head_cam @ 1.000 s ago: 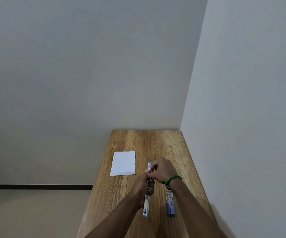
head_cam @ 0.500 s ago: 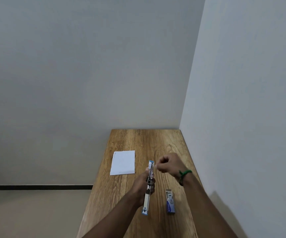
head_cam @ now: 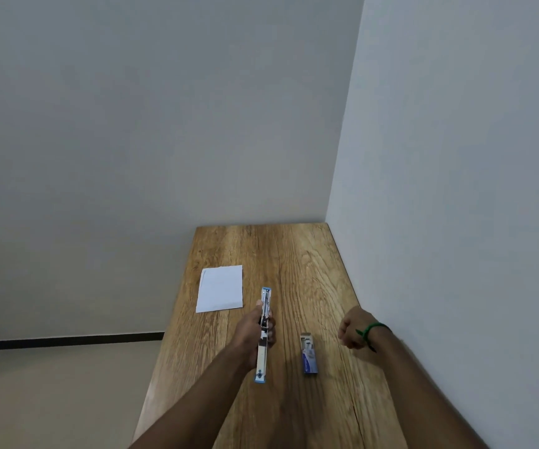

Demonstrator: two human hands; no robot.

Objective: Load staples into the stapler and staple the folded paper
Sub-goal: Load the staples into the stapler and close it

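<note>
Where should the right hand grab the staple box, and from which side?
Pinch the staple box across its long sides, nearer the closed near end, coming from above with the right hand. It lies flat on the table, pointing away, and its far end looks open, so staples could slide out there.

I can read nothing on my feed. The small staple box (head_cam: 309, 354) lying on the bench (head_cam: 320, 280) has a blue and white printed face, but its lettering is too small and blurred for me to make out. The stapler (head_cam: 263, 346) and the white folded paper (head_cam: 220, 293) show no legible marks.
</note>
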